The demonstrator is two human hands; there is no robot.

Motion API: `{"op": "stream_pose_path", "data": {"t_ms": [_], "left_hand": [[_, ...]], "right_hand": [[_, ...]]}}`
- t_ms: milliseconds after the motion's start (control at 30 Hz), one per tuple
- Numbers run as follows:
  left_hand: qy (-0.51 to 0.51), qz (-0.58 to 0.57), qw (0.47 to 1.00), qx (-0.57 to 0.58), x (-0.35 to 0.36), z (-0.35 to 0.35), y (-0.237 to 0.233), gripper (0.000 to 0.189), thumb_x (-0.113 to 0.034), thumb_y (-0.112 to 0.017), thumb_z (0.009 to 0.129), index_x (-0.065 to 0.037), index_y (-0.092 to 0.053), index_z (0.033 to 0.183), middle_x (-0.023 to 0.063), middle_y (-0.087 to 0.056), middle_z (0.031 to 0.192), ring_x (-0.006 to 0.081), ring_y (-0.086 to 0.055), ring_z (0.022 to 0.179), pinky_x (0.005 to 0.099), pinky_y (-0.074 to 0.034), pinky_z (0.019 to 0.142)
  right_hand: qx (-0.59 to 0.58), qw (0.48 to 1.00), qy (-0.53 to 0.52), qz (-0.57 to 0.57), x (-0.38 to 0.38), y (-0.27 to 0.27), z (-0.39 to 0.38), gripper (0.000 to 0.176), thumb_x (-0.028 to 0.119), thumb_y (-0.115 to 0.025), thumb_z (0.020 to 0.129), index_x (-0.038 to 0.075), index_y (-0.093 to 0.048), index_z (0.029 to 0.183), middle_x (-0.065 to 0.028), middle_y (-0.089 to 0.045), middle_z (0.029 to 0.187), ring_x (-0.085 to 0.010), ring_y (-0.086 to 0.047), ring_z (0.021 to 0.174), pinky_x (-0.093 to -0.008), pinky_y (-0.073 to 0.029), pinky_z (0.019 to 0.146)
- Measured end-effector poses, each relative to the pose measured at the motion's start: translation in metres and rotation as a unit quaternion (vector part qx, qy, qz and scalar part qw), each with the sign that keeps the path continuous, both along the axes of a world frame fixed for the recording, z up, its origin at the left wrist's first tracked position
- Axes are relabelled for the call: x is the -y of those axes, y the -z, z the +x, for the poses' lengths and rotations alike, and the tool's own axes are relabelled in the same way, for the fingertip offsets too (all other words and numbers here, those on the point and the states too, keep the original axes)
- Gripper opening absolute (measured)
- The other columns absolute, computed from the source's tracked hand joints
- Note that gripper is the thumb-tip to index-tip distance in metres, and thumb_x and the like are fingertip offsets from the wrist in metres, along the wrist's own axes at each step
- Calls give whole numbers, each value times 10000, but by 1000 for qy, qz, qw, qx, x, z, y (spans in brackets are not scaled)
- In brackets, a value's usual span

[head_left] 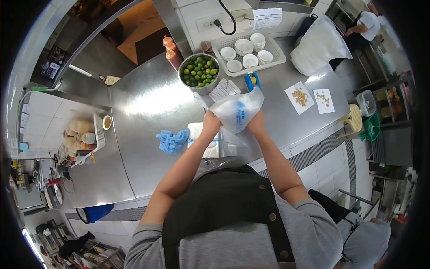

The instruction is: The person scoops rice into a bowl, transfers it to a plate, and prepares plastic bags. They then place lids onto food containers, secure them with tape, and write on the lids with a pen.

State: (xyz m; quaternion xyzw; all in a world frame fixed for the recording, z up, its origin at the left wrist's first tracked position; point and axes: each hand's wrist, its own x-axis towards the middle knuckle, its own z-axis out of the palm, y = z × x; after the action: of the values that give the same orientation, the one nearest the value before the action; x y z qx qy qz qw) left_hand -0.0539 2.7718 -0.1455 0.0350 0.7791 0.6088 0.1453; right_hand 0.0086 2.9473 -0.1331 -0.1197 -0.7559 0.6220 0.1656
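A translucent white plastic bag (237, 112) with blue print is held up over the steel counter. My left hand (211, 123) is closed on its left edge, and my right hand (256, 123) grips its right side. Part of my fingers is hidden by the plastic. Under my left forearm lies a stack of folded white bags (196, 132), with a crumpled blue cloth (172, 141) to its left. Just beyond the bag are a blue tape dispenser (252, 82) and some printed paper slips (225, 90).
A metal pot of green limes (199, 71) stands behind, beside orange sauce bottles (172, 53) and a white basket (275, 56) of stacked bowls. Two paper sheets (299, 97) with small pale pieces lie right. A large stuffed plastic bag (318, 45) sits back right. Other people are nearby.
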Motion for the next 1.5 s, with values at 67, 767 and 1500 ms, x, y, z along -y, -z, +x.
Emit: {"op": "stream_pose_path", "data": {"t_ms": [67, 767, 1500], "left_hand": [[-2, -27, 994, -105, -2, 1, 20, 343, -162, -617, 856, 30, -661, 1137, 188, -691, 991, 307, -668, 879, 405, -517, 786], [98, 63, 972, -206, 29, 40, -27, 832, -333, -820, 804, -65, -390, 1465, 188, -450, 1325, 314, -535, 1052, 396, -493, 868], [-163, -277, 926, -199, 200, 66, 24, 522, -96, -771, 800, -54, -601, 1291, 182, -547, 1176, 367, -615, 996, 437, -521, 850]], "right_hand": [[-14, 1000, 6, -5, 2, 4, 1, 351, 77, -709, 840, 12, -653, 1180, -145, -671, 1187, -279, -640, 1110, -361, -482, 950], [-82, 996, -22, 28, 18, 31, 43, 908, 442, -704, 909, -30, -223, 1517, -183, -383, 1473, -306, -400, 1351, -423, -278, 1157], [-40, 896, -239, 371, 133, 62, 47, 157, 99, -750, 791, 48, -664, 912, -81, -645, 1115, -290, -565, 1115, -436, -428, 914]]}}
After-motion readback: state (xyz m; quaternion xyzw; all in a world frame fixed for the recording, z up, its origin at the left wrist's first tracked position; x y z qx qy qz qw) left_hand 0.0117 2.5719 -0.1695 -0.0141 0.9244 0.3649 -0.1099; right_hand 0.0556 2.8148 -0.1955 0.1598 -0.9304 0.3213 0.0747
